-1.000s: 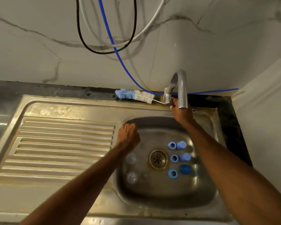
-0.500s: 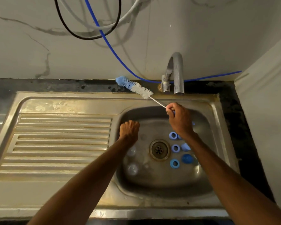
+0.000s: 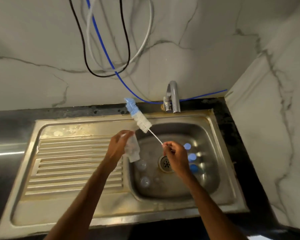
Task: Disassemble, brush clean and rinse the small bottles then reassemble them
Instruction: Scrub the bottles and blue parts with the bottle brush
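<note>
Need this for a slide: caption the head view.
Over the sink, left hand holds a clear bottle while right hand pinches the bottle brush by its handle.

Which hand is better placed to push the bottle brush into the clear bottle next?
Right. The right hand pinches the bottle brush by its wire handle, bristles near the clear bottle; the left hand is occupied gripping that bottle.
</note>
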{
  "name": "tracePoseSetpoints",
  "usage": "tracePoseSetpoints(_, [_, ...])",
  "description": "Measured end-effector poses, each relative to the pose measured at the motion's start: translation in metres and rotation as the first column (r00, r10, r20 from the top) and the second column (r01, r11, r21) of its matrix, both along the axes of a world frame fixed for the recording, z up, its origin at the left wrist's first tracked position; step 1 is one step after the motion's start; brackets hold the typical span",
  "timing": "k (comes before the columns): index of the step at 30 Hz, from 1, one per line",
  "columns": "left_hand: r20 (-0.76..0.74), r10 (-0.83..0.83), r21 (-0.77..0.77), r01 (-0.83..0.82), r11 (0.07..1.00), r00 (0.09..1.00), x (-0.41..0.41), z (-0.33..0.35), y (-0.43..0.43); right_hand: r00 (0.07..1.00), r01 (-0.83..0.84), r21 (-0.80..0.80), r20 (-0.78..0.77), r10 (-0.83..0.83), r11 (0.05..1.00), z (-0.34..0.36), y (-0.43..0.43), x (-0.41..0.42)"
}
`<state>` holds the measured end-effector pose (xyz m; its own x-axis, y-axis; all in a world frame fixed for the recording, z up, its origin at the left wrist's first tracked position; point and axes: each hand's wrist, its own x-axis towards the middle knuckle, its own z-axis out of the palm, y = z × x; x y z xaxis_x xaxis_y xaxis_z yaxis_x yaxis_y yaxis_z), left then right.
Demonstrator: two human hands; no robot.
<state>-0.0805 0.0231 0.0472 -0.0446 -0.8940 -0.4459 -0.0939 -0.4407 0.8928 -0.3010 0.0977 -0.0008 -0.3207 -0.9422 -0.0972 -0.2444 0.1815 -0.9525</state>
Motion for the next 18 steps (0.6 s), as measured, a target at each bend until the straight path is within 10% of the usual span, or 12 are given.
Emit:
tracePoseSetpoints(5, [-0.45,0.198,0.325,-0.047,0.945,0.871,0.052,0.039,0.002,0.998,-0.012,-0.067,0.063,0.017,0.998,0.06,0.029,0.034])
tracePoseSetpoints(18, [-0.617,0.184,0.13,-0.132,0.983,0.765,0.069,0.138,-0.082,0.975,0.06,-0.1,0.221,-0.036,0.993,0.123,0.069,0.038])
